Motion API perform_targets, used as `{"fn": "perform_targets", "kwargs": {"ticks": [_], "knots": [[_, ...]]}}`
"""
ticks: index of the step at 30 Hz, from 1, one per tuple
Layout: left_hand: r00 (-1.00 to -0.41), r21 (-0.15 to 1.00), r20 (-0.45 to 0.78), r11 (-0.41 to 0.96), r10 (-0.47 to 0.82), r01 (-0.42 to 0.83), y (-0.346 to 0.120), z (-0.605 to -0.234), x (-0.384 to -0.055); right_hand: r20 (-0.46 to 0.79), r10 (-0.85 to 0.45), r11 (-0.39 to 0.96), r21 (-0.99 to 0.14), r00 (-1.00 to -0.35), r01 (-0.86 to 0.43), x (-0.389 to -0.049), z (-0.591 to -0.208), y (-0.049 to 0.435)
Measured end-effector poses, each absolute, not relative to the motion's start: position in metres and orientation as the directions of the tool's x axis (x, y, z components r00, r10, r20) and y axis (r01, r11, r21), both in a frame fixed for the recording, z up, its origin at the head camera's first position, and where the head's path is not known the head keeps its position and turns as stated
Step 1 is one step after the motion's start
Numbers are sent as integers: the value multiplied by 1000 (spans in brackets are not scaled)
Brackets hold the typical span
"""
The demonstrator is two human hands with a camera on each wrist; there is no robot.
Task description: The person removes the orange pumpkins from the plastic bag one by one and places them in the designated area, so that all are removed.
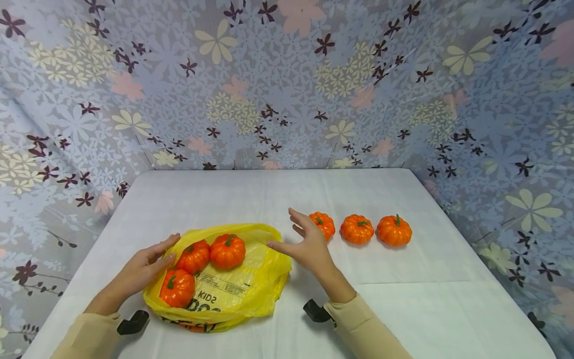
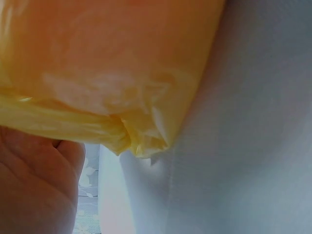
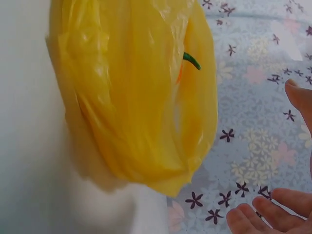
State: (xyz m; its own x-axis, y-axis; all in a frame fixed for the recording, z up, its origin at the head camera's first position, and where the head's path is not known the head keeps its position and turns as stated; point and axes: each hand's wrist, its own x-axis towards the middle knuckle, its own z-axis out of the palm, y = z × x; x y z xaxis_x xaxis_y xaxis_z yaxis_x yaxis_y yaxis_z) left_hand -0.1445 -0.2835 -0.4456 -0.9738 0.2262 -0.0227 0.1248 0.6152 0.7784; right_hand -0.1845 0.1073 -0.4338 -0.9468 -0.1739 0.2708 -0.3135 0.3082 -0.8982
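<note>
A yellow plastic bag [image 1: 264, 269] with dark print lies with its mouth spread, holding three orange toy pumpkins with green stems: one toy pumpkin [image 1: 227, 251] at the back, another [image 1: 194, 257] beside it and a third [image 1: 177, 289] at the front left. My left hand [image 1: 143, 267] rests along the bag's left rim, fingers fairly straight; the left wrist view has its palm [image 2: 36, 180] beside the bag. My right hand [image 1: 311, 249] is spread with nothing in it, thumb tip overlapping the bag's right rim, fingers partly in front of a toy pumpkin [image 1: 324, 225].
Two more toy pumpkins, one in the middle [image 1: 357, 230] and one at the right end [image 1: 394, 231], continue that row on the white-covered table [image 1: 426, 309]. A flowered cloth [image 1: 287, 89] hangs behind the table and at both sides.
</note>
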Motion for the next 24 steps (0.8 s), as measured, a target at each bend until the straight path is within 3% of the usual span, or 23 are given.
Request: {"fn": "perform_targets", "kwargs": {"ticks": [24], "knots": [[-974, 775, -6, 617, 227, 139, -284, -447, -144, 261, -342, 264, -895, -903, -359, -169, -451, 59]]}}
